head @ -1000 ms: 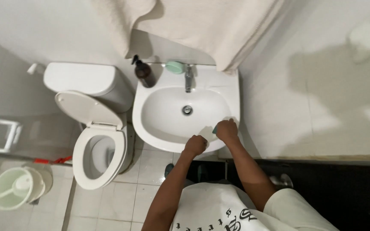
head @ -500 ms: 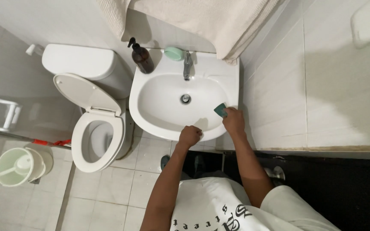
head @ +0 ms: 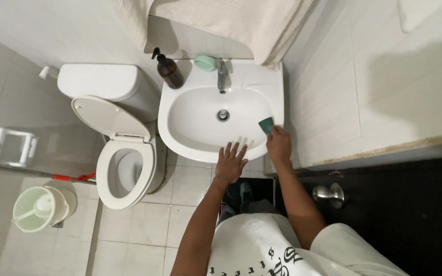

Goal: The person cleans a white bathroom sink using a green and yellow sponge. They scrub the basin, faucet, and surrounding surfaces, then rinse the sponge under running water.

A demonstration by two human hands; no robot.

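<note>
Right hand [head: 279, 144] pinches a green sponge [head: 266, 124] on the sink [head: 180, 110] rim's right side, centre frame; left hand [head: 229, 162] lies flat, fingers spread, on the front rim, grasping nothing. Risk: wet rim, palm could slip; sponge may drop into the bowl. Count: 1 sponge, 1 tap [head: 222, 75], 1 soap bottle [head: 169, 69], 1 soap bar [head: 205, 62], 1 toilet [head: 121, 153], 1 bucket [head: 39, 208].

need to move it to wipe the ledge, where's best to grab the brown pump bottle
Grip the brown pump bottle around its round body, coming from the front over the sink rim. It stands upright, with the wall behind it; the black pump head is thin and likely a poor hold.
</note>
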